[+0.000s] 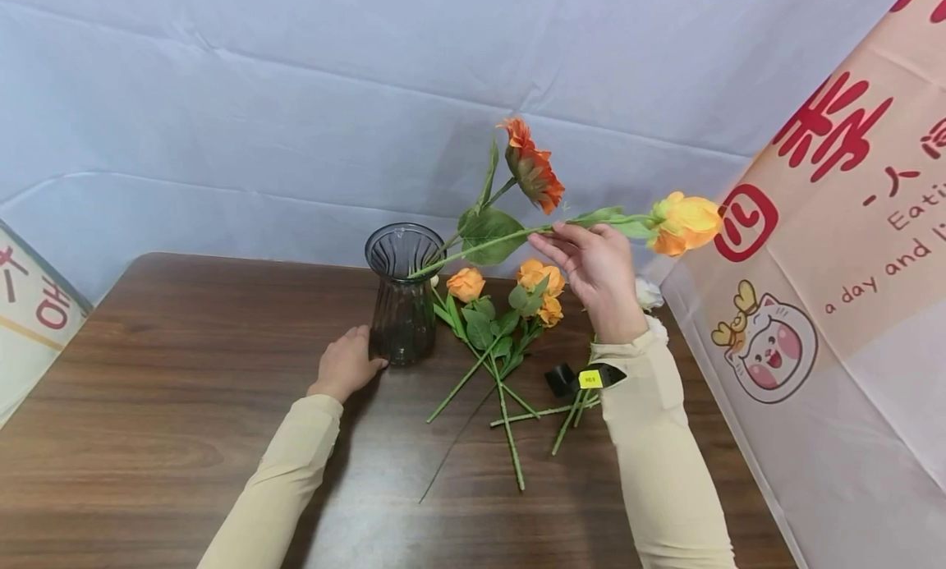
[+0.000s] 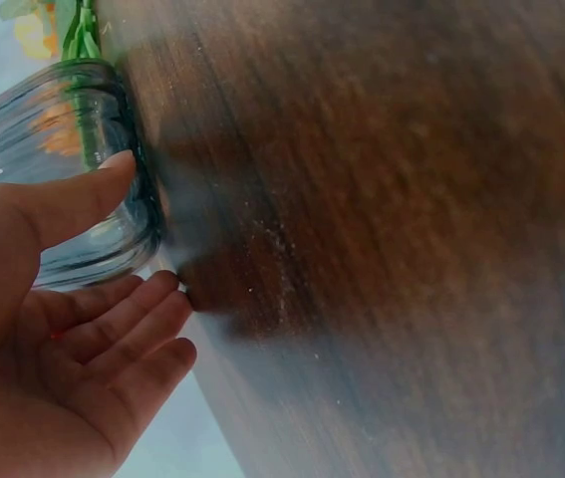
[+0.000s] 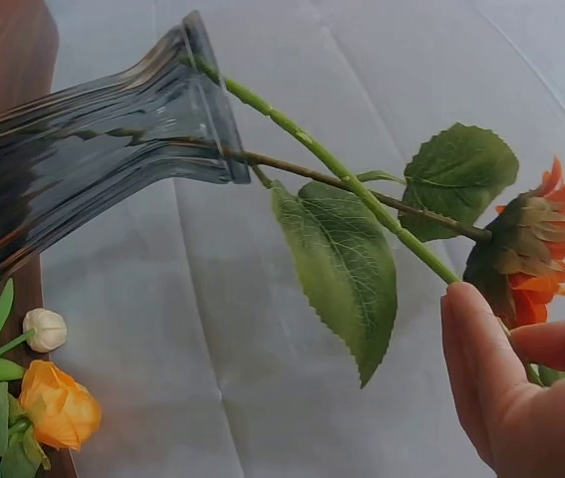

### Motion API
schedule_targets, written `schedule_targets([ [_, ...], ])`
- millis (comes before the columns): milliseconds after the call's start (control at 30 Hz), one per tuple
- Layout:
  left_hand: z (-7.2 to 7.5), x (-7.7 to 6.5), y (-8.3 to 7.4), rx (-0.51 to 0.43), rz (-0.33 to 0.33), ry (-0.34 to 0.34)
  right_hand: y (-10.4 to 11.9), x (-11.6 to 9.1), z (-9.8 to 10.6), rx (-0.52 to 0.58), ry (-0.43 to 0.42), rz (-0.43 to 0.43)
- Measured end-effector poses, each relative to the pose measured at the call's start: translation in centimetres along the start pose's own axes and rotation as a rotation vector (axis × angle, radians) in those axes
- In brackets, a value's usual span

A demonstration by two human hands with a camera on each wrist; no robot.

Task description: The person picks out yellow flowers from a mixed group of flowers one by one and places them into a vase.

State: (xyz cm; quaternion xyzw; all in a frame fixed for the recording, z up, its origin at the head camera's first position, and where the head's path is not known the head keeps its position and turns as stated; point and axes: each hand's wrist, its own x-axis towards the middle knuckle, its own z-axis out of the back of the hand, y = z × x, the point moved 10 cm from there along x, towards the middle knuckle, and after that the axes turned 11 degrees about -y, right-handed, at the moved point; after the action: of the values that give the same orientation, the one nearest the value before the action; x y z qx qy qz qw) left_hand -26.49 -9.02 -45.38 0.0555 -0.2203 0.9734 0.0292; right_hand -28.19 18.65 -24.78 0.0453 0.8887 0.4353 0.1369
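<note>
A smoky glass vase (image 1: 402, 323) stands upright near the table's back edge, with one orange flower (image 1: 534, 168) leaning out of its mouth to the right. My left hand (image 1: 347, 364) is around the vase's base, thumb on one side and fingers on the other, as the left wrist view shows. Between thumb and fingers, my right hand (image 1: 591, 265) pinches the green stem (image 3: 312, 149) of a yellow-orange flower (image 1: 683, 222). That stem slants down leftward, its cut end just inside the vase's rim in the right wrist view. Its bloom points right, beyond the hand.
Several orange roses (image 1: 543, 286) with leafy stems lie on the brown table (image 1: 185, 405) right of the vase. A small white bud (image 3: 45, 330) lies among them. More stems (image 1: 565, 425) sit beneath my right forearm. Pale cloth (image 1: 296, 126) hangs behind; a printed banner (image 1: 850, 224) flanks the right.
</note>
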Motion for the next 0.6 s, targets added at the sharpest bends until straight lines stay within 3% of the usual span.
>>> schedule_targets([
  [600,0.0,0.0,0.0,0.011,-0.002,-0.006,-0.4,-0.4,-1.3,-0.173,0.064,0.058],
])
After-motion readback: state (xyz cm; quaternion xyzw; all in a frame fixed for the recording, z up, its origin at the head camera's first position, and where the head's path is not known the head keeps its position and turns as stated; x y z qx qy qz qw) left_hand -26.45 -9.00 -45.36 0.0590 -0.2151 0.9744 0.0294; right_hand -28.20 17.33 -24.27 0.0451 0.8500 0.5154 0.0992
